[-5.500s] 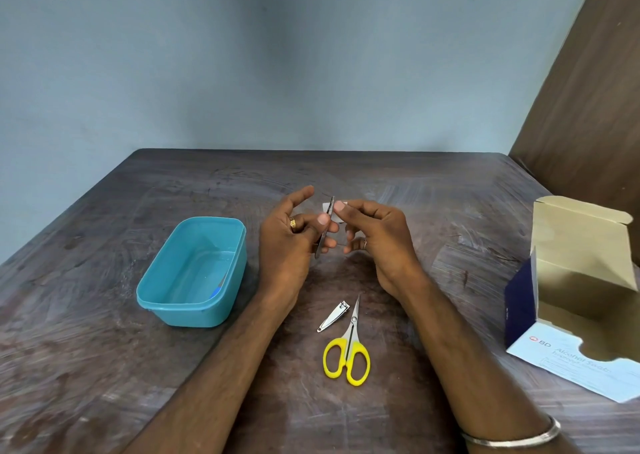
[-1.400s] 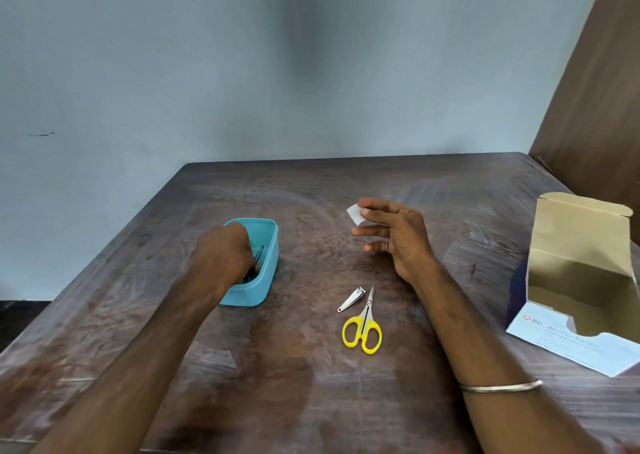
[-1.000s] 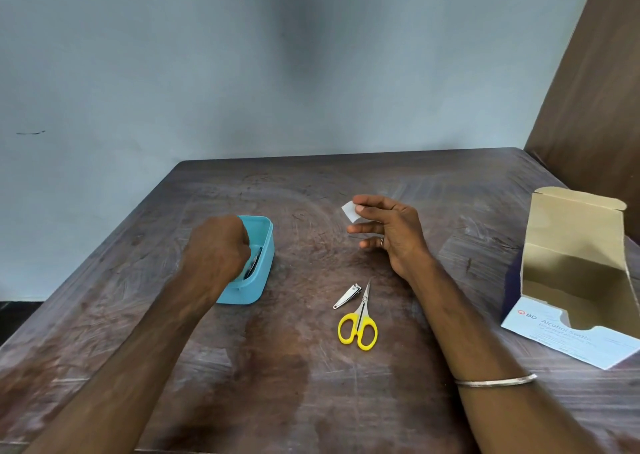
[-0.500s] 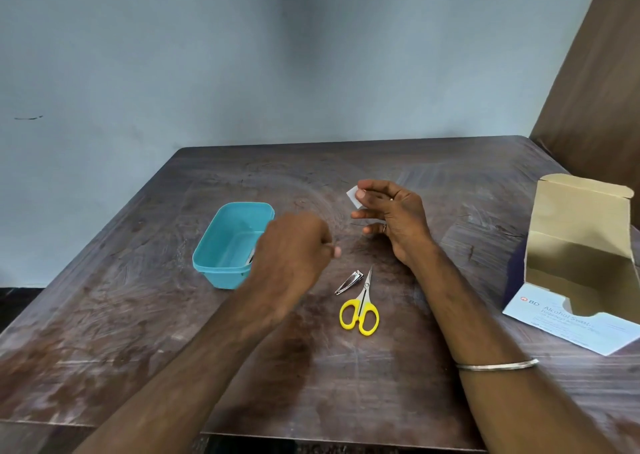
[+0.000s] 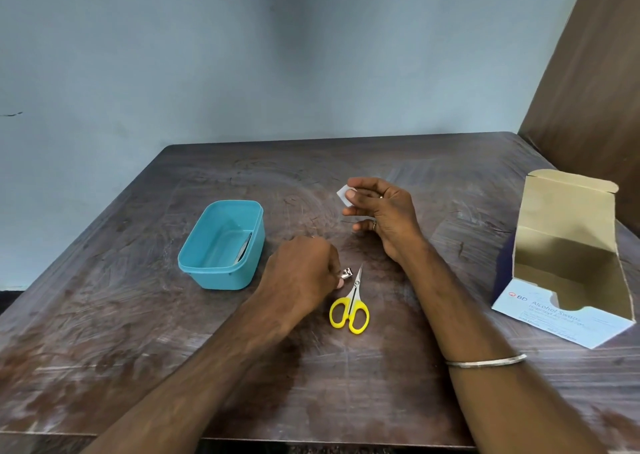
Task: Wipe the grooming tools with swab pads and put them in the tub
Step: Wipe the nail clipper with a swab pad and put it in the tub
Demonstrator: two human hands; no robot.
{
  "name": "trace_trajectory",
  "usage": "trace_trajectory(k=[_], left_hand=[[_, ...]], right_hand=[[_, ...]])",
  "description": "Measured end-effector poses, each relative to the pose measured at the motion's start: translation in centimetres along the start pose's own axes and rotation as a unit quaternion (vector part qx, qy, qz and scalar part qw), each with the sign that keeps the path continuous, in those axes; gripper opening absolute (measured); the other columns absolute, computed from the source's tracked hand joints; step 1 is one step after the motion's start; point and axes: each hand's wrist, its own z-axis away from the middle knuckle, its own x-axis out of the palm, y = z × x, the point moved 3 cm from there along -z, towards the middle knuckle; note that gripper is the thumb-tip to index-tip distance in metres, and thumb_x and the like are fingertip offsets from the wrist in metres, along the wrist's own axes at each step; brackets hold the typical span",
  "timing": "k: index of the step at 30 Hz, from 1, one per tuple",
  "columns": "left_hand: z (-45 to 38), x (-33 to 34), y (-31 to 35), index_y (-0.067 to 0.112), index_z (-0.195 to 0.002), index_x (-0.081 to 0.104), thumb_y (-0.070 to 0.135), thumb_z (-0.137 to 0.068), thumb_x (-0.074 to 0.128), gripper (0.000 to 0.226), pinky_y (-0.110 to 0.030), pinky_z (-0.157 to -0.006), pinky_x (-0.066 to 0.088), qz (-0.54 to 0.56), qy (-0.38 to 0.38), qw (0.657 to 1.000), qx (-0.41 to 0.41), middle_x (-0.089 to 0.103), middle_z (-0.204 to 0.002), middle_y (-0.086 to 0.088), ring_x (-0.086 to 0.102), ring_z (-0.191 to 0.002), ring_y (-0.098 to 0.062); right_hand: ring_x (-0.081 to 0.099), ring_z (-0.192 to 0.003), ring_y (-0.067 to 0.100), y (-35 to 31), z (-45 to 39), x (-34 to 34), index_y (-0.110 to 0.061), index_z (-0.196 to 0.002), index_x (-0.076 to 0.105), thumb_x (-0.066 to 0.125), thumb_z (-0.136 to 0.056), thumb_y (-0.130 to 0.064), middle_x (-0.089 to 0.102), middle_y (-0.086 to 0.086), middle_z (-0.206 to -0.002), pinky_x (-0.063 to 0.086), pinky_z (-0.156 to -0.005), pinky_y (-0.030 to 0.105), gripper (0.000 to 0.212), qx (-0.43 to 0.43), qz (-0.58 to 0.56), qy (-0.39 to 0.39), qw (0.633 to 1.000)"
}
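Note:
A teal tub [image 5: 221,246] stands left of centre on the wooden table, with a slim metal tool [image 5: 245,248] lying inside along its right wall. My left hand [image 5: 304,270] is down on the table with its fingers curled on the metal nail clipper [image 5: 346,273], most of which it hides. Yellow-handled scissors [image 5: 350,304] lie just right of that hand, blades pointing away from me. My right hand [image 5: 384,211] hovers behind them and pinches a small white swab pad [image 5: 343,194] between thumb and forefinger.
An open cardboard box of alcohol swabs [image 5: 568,266] lies at the right edge of the table [image 5: 346,384], flap raised. A blue-grey wall stands behind and a brown panel rises at the far right.
My left hand left the slim metal tool in the tub, swung right and came down on the nail clipper. My right hand kept holding the swab pad in about the same place.

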Motion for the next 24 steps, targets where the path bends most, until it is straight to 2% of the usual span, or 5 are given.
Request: trace_trajectory(k=[4,13,17,21,24], left_hand=[[-0.7,-0.7,-0.6,0.028,-0.095,0.068,0.032,-0.092,0.064,0.006,-0.030,-0.075,0.048,0.055,0.053,0.997,-0.001,0.070,-0.096,0.006,0.063,-0.092,-0.013],[-4.4,-2.0,-2.1,0.019,-0.100,0.073,0.019,-0.090,0.069,0.011,-0.029,-0.077,0.050,0.258,0.192,0.947,-0.025,0.069,-0.088,0.005,0.060,-0.079,-0.011],[-5.6,-1.1,-2.4,0.022,-0.089,0.073,0.011,-0.086,0.074,0.011,-0.042,-0.072,0.058,0.427,0.206,0.880,-0.024,0.071,-0.074,0.001,0.063,-0.067,-0.014],[-6.2,0.4,-2.6,0.018,-0.091,0.071,0.003,-0.086,0.071,0.016,-0.027,-0.060,0.056,0.580,0.183,0.793,-0.046,0.066,-0.063,0.010,0.061,-0.066,-0.009],[-6.7,1.2,-3.0,0.014,-0.095,0.072,0.003,-0.086,0.070,0.015,-0.025,-0.062,0.056,0.646,0.166,0.742,-0.066,0.071,-0.079,-0.001,0.065,-0.072,-0.013]], right_hand=[[0.076,-0.080,0.023,0.0,0.0,0.1,-0.019,-0.112,0.070,0.074,-0.087,-0.010,0.078,0.001,-0.099,0.054,-0.051,0.028,0.026,-0.005,-0.017,-0.011,1.000],[0.069,-0.073,0.018,0.1,-0.1,0.5,-0.012,-0.096,0.073,0.070,-0.090,-0.009,0.074,0.005,-0.085,0.056,-0.055,0.029,0.007,0.023,-0.014,-0.055,0.998],[0.068,-0.067,0.019,0.2,0.0,0.9,-0.007,-0.097,0.072,0.069,-0.090,-0.007,0.073,0.009,-0.082,0.054,-0.058,0.030,0.008,0.028,-0.002,-0.084,0.996],[0.071,-0.066,0.018,0.2,-0.2,0.7,-0.006,-0.096,0.071,0.068,-0.090,-0.005,0.074,0.008,-0.081,0.057,-0.061,0.030,0.007,0.029,-0.011,-0.083,0.996],[0.072,-0.067,0.020,0.3,-0.2,0.8,-0.007,-0.095,0.071,0.071,-0.088,-0.005,0.075,0.009,-0.081,0.057,-0.060,0.031,0.007,0.021,0.003,-0.088,0.996]])
